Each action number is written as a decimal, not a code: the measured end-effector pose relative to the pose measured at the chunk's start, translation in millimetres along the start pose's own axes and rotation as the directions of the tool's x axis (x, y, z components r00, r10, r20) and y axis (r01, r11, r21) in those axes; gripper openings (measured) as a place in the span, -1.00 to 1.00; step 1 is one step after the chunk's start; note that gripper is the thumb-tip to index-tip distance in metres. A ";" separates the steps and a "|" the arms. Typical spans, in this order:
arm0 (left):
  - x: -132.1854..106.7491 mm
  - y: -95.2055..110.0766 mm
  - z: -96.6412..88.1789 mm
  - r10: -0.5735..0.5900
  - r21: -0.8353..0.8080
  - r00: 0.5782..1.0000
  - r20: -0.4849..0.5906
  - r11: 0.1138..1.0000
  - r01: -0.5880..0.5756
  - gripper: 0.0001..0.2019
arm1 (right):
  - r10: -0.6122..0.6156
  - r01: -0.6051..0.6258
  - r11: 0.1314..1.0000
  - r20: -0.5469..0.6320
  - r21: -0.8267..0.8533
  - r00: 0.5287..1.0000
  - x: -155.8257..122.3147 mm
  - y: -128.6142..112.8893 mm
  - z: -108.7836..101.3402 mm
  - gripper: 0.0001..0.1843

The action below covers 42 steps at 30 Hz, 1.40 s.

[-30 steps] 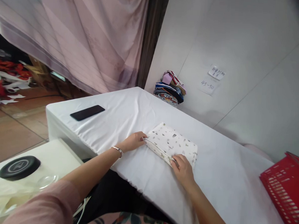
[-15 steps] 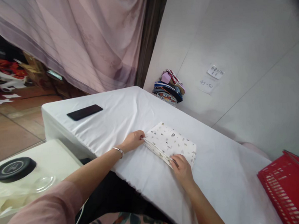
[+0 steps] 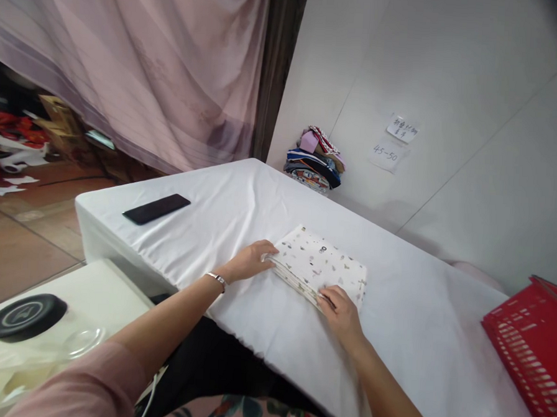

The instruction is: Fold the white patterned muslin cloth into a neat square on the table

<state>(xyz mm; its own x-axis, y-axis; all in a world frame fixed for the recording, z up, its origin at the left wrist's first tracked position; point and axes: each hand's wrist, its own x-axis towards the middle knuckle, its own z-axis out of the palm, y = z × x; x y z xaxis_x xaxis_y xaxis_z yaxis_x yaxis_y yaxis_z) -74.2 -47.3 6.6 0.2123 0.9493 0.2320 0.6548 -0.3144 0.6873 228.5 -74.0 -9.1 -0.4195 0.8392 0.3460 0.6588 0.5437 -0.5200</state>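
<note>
A white cloth (image 3: 320, 260) with a small scattered print lies on the table, folded into a flat rectangle of several layers. At its near left corner my left hand (image 3: 252, 261) has the layers between thumb and fingers, the fingers fairly straight over the edge. My right hand (image 3: 341, 314) pinches the near edge toward the right, fingers curled and thumb against the layers. The cloth's far edge lies flat on the white table cover (image 3: 232, 200). What is under the fingertips is hidden.
A black phone (image 3: 157, 209) lies at the table's left. Folded fabrics (image 3: 313, 160) are stacked at the far edge by the wall. A red basket (image 3: 532, 352) stands at the right. On a pale side surface (image 3: 110, 287) at lower left sits a round black object (image 3: 25, 316).
My left hand has shifted its hold at the corner; its fingers are straighter and reach farther over the edge. The right hand and the cloth have hardly moved.
</note>
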 end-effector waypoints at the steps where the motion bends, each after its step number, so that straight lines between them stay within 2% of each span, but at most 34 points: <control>1: 1.2 0.0 0.7 0.010 0.020 1.000 0.012 1.000 -0.010 -0.70 | 0.004 -0.004 1.000 0.007 -0.004 1.000 0.8 -0.2 -0.3 -0.77; 6: 8.2 -5.9 8.1 0.082 0.119 0.996 0.026 0.989 -0.085 -0.79 | 0.027 -0.027 0.999 -0.003 0.024 1.000 1.3 -2.7 -0.7 -0.72; 12: 5.4 -13.0 14.1 0.179 0.209 0.982 -0.052 0.964 -0.165 -0.81 | -0.035 0.038 0.999 -0.082 0.031 0.996 -3.9 2.7 3.9 -0.75; 18: 4.6 -1.3 10.6 0.230 0.179 0.971 -0.066 0.960 -0.215 -0.78 | -0.012 0.016 0.998 -0.072 0.053 0.997 -3.4 3.4 4.0 -0.77; 21: 9.5 6.1 10.1 0.275 0.220 0.961 -0.025 0.939 -0.263 -0.83 | 0.011 -0.008 0.999 -0.049 0.045 0.999 -1.9 -0.3 2.2 -0.78; 24: 13.9 10.5 10.4 0.292 0.268 0.953 0.080 0.915 -0.303 -0.86 | 0.008 -0.007 1.000 -0.045 0.027 0.999 -0.9 -2.0 1.3 -0.78; 28: 15.3 14.7 9.0 0.304 0.340 0.943 0.135 0.880 -0.332 -0.80 | -0.016 0.017 1.000 -0.058 0.014 0.998 -1.4 -0.6 2.5 -0.78; 33: 7.6 14.4 13.6 0.352 0.407 0.935 0.043 0.849 -0.338 -0.70 | -0.055 0.056 0.998 -0.087 0.004 0.995 -4.3 -0.1 4.6 -0.77; 35: 2.8 9.9 17.2 0.360 0.421 0.932 0.040 0.840 -0.343 -0.69 | -0.065 0.063 0.998 -0.072 -0.022 0.995 -5.5 -0.4 4.7 -0.77; 39: -3.1 -0.4 19.0 0.381 0.394 0.924 0.037 0.844 -0.364 -0.70 | -0.091 0.088 0.994 -0.036 -0.068 0.995 -7.5 0.6 3.9 -0.77; 42: 0.6 3.6 17.0 0.387 0.341 0.922 0.002 0.867 -0.364 -0.72 | -0.122 0.120 0.987 -0.006 -0.110 0.993 -7.1 2.2 4.2 -0.74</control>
<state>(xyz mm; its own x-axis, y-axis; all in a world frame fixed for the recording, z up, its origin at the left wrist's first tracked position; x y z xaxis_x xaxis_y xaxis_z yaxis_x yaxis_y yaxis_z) -59.5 -47.8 -2.5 0.4505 0.7538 0.4783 0.7375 -0.6162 0.2765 230.3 -78.7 -16.0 -0.4929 0.7666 0.4116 0.6681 0.6365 -0.3854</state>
